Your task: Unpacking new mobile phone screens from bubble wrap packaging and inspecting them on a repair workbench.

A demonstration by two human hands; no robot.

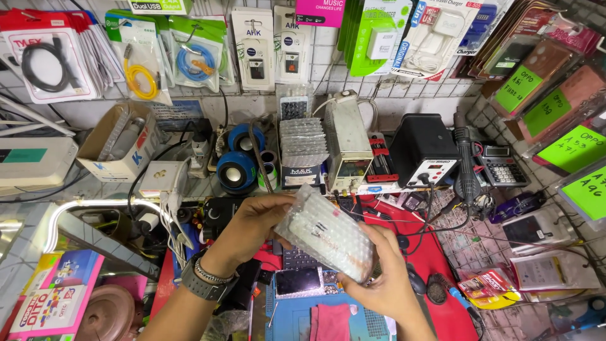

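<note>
Cluttered phone-repair bench, wire grid wall (328,76) behind hung with packaged cables and chargers. I've got both hands up over the bench, sharing one item: a clear bubble-wrap packet with a white flat object inside (327,235).

Left hand (249,227) grasps the packet's upper-left end, thumb on the near face, fingers wrapped behind. Grey wristwatch and metal bead bracelet (205,281) on that wrist. Right hand (384,278) cups the lower-right end from underneath, thumb along the edge. Both hands closed on the packet; it hangs in the air between them, tilted, high end toward the left hand, touching nothing on the bench.

Relative to the grip:
- directly below: blue work mat (297,316) with a small dark-screened phone (298,281) and a folded pink cloth (331,321)
- below the right hand: red mat (435,259) with a dark oval brush (437,289)
- beyond the packet, at the wall: white bench power supply (346,148), black soldering station box (424,148), stack of bubble-wrapped parts (303,142), blue round speakers (237,158)
- far beyond the right hand: grey desk calculator (502,165) and green handwritten tags on phone cases (568,126)
- beyond the left hand: open cardboard box (117,142)
- below the left forearm: pink printed box (53,297)

Can't make out what the white object in the wrap is.
</note>
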